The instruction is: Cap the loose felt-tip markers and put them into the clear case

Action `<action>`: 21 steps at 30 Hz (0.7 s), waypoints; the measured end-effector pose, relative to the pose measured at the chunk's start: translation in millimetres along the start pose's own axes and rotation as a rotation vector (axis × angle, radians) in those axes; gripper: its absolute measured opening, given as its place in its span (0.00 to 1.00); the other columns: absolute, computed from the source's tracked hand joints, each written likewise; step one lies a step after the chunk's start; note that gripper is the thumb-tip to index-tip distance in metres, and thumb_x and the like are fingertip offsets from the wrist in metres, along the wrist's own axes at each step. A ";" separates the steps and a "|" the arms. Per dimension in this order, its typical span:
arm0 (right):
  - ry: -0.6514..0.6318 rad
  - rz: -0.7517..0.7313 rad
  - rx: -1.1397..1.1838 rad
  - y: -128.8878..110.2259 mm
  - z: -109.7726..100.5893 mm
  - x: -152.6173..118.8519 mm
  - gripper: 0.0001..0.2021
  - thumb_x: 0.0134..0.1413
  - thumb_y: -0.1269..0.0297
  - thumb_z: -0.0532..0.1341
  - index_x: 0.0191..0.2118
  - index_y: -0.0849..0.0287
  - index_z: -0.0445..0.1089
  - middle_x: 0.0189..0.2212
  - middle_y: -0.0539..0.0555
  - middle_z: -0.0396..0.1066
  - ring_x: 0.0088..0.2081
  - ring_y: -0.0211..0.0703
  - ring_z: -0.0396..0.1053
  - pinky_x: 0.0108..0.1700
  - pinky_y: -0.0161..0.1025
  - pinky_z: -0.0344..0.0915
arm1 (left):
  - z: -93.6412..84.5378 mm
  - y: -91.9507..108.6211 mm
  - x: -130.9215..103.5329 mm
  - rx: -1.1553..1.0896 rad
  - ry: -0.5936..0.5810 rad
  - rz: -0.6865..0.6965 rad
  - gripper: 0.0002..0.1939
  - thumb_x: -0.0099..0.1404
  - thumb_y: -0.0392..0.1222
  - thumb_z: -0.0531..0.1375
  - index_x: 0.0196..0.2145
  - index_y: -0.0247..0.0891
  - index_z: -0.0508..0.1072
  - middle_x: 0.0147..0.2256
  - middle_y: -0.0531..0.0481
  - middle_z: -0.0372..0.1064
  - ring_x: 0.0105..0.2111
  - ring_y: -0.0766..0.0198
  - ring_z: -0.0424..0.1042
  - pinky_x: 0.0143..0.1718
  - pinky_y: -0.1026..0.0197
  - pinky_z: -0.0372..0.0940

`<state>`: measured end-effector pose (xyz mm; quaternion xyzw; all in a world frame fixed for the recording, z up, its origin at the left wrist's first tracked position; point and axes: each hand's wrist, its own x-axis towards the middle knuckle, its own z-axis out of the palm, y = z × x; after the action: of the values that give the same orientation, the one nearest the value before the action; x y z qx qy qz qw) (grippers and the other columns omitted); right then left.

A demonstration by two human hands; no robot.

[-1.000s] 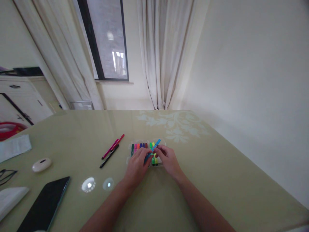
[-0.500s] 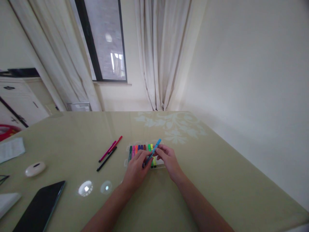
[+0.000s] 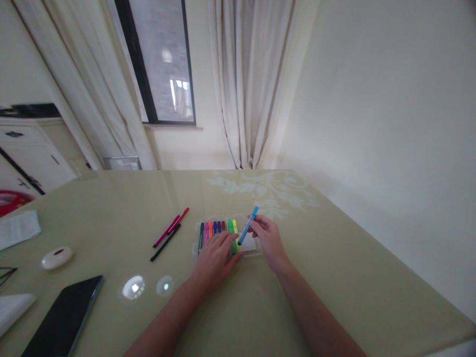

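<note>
A light-blue felt-tip marker (image 3: 248, 226) is pinched in my right hand (image 3: 268, 239), tilted with its cap end up, over the right part of a clear plastic marker case (image 3: 259, 252). My left hand (image 3: 214, 255) lies over the front of that case, fingers stretched out and thumb apart, holding nothing. Several markers stand side by side in the case, among them a dark green marker (image 3: 201, 235), an orange marker (image 3: 210, 228) and a yellow marker (image 3: 235, 226). My left fingers hide the lower ends of some. White backing shows at the case's right.
Left of the case lie a red marker (image 3: 182, 217), a magenta marker (image 3: 163, 235) and a black marker (image 3: 165, 243). Farther left are a white oval object (image 3: 57, 258), a dark tablet-like device (image 3: 63, 317) and a pale cloth or paper (image 3: 18, 230). A wall borders the table's right.
The blue marker has moved right and slightly up in my right hand, away from my left hand. My left hand has let go of it and lowered onto the case.
</note>
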<state>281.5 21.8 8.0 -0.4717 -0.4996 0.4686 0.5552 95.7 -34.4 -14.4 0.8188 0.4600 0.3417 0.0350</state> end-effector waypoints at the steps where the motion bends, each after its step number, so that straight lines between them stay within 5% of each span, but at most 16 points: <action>1: 0.021 -0.001 -0.033 1.2 -3.9 2.9 0.17 0.47 0.54 0.67 0.39 0.60 0.80 0.28 0.54 0.79 0.30 0.45 0.74 0.30 0.37 0.65 | 2.2 -1.2 -1.5 0.033 -0.046 0.029 0.22 0.70 0.47 0.62 0.60 0.42 0.69 0.56 0.42 0.73 0.56 0.50 0.72 0.58 0.46 0.68; 9: -0.092 -0.019 -0.251 14.1 -10.1 5.8 0.14 0.50 0.55 0.67 0.37 0.60 0.80 0.27 0.54 0.79 0.27 0.44 0.75 0.32 0.40 0.71 | 2.4 -3.6 -2.6 0.027 -0.213 0.080 0.20 0.69 0.38 0.62 0.59 0.44 0.72 0.60 0.43 0.72 0.60 0.50 0.71 0.61 0.44 0.67; 16: -0.151 -0.017 -0.371 22.9 -6.1 -0.4 0.16 0.54 0.59 0.66 0.46 0.61 0.78 0.29 0.55 0.80 0.28 0.47 0.78 0.32 0.40 0.72 | -2.2 5.0 0.2 0.026 -0.218 0.025 0.20 0.67 0.37 0.65 0.56 0.43 0.70 0.56 0.42 0.75 0.55 0.48 0.74 0.56 0.44 0.70; 21: -0.160 -0.117 -0.531 22.0 -3.4 -4.3 0.10 0.54 0.67 0.65 0.43 0.59 0.79 0.34 0.58 0.82 0.35 0.49 0.79 0.40 0.42 0.74 | -1.9 7.6 0.4 0.084 -0.227 0.083 0.22 0.68 0.35 0.63 0.58 0.44 0.69 0.59 0.44 0.72 0.58 0.50 0.72 0.59 0.44 0.68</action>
<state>283.6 19.9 -14.4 -0.5327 -0.6734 0.3242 0.3971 100.3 -39.0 -9.9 0.8711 0.4329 0.2286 0.0384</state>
